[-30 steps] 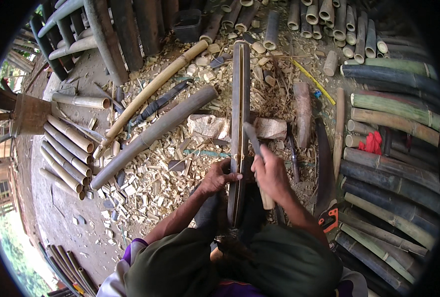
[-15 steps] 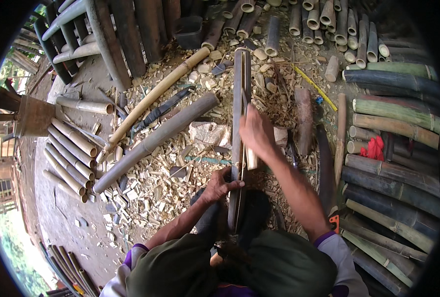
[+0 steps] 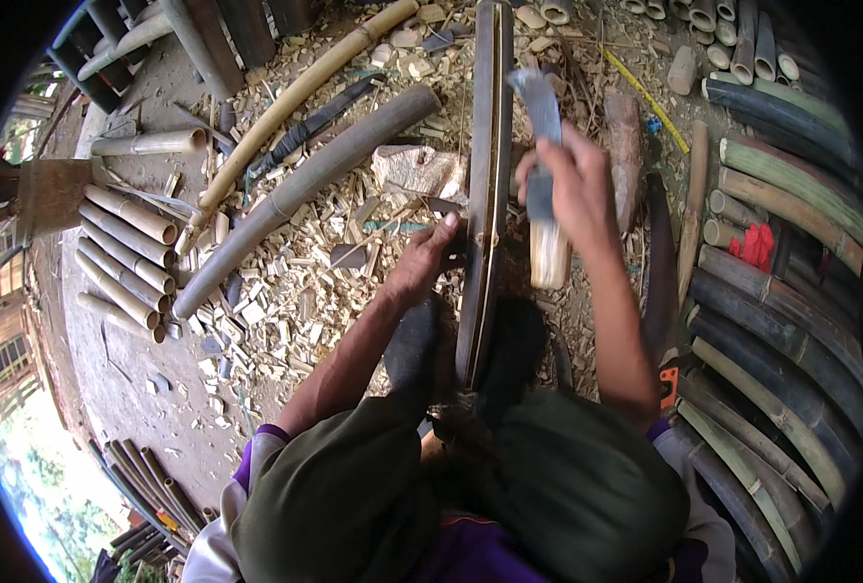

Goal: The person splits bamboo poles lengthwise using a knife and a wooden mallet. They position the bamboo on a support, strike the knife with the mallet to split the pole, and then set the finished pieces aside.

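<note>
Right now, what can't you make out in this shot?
Head view:
- Split bamboo pole: far end cut off by the top edge.
- Bladed tool: cutting edge blurred; middle partly hidden by the right hand.
- Left hand: fingertips hidden behind the hand itself, so contact with the pole is unclear.
- Orange handle: partly hidden by the right forearm.

Gripped a wooden-handled tool point(image 3: 540, 199) in the right hand point(image 3: 579, 185) beside a grooved bamboo pole point(image 3: 477, 170) and held the left hand point(image 3: 422, 260) near its opposite edge.
</note>
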Available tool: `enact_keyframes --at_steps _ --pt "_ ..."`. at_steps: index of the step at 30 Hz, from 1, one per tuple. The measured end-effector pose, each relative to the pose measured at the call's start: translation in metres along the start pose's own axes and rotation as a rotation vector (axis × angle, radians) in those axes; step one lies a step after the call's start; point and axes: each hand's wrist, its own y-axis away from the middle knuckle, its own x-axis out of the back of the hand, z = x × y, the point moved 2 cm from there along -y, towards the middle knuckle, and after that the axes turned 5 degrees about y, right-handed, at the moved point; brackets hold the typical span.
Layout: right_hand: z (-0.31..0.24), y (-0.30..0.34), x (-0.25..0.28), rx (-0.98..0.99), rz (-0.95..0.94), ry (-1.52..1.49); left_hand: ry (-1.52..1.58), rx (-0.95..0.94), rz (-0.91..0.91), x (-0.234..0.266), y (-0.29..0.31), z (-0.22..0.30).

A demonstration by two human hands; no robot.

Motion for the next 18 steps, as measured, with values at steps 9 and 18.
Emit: enact_keyframes --at_steps 9,18 --pt "0.064 0.151 -0.019 -0.039 -0.088 0.369 0.169 0.048 0.156 0.000 -0.015 -0.009" --pt "0.048 0.176 0.008 -0.110 -0.317 0.402 -0.002 -0.041 0.061 -0.021 -0.017 0.013"
